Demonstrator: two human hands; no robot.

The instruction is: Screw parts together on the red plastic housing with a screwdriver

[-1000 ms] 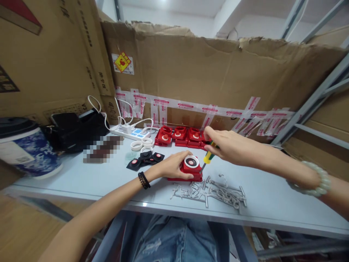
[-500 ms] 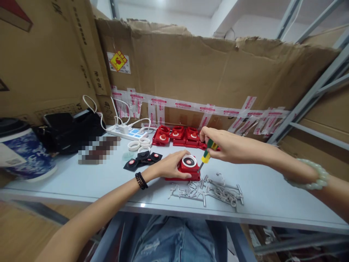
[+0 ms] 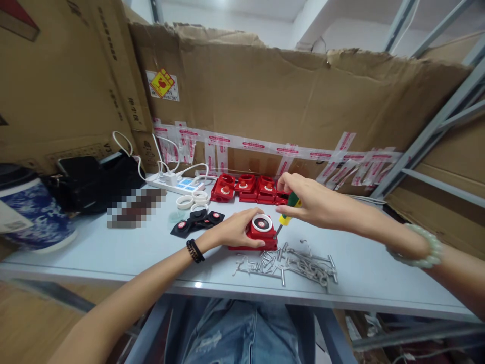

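My left hand is closed around the left side of a red plastic housing, pressing it to the table. On top of the housing sits a white ring around a black disc with a small red label. My right hand grips the green and yellow handle of a screwdriver from above. The tool stands tilted, its tip at the housing's right corner; whether a screw is under it is too small to tell. Close to the housing's front lie loose metal pins and metal chains with T-bars.
Several red housings stand in a row behind my hands. White rings and black square pads lie to the left, before a power strip. A patterned cup is far left. A cardboard wall closes off the back.
My right hand's fingers have shifted slightly on the screwdriver handle and its wrist has turned a little. The left hand and the red housing keep their places.
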